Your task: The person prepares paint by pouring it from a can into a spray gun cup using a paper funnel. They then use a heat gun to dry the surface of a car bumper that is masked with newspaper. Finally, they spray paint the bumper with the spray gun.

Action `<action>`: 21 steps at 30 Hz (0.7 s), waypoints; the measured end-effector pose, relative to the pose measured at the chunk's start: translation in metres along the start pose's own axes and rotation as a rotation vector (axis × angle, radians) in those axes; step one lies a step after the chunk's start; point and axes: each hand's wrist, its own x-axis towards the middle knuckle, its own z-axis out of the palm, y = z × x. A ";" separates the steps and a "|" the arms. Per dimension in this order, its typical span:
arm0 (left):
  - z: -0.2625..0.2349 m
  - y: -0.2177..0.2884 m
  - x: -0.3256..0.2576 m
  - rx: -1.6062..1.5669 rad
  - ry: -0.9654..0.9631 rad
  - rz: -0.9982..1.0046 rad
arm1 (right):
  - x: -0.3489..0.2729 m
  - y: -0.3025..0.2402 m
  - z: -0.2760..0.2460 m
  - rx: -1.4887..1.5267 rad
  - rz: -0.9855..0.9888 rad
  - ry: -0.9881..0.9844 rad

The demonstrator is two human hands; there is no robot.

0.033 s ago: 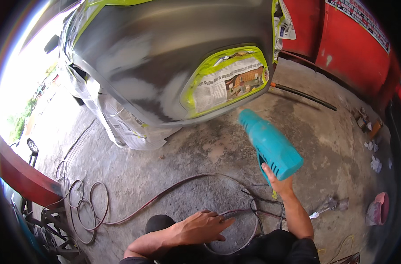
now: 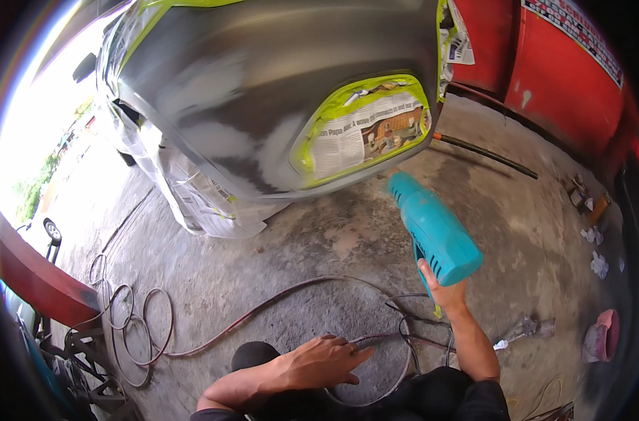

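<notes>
Head view | right hand: fingers wrapped around the handle of the teal heat gun | heat gun: up off the floor, its nose near the low edge of the gray car bumper | left hand: fingers loose, holding nothing | newspaper and lime tape: stuck on the bumper | hose: curls on the floor

Single head-worn fisheye view, downward and forward, nearer to the left hand than to the grey vehicle panel.
</notes>
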 end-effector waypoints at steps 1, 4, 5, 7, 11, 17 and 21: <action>0.001 -0.001 -0.001 -0.002 0.011 0.001 | 0.001 -0.002 -0.001 -0.047 -0.020 -0.022; 0.006 -0.004 -0.001 0.009 0.007 -0.005 | -0.001 -0.010 0.002 -0.104 -0.202 -0.071; 0.007 -0.005 -0.001 0.014 -0.003 -0.004 | -0.003 -0.013 0.003 -0.112 -0.279 -0.083; 0.007 -0.004 -0.003 0.019 0.016 0.006 | -0.002 -0.015 0.011 -0.074 -0.212 -0.053; 0.004 -0.002 -0.009 0.012 0.028 -0.003 | 0.006 -0.020 0.013 -0.075 -0.091 -0.072; 0.001 -0.005 -0.010 -0.009 -0.008 -0.018 | 0.003 -0.025 0.010 -0.082 -0.076 -0.130; -0.004 -0.002 -0.012 -0.035 -0.003 -0.022 | 0.024 -0.007 0.003 -0.029 -0.016 0.075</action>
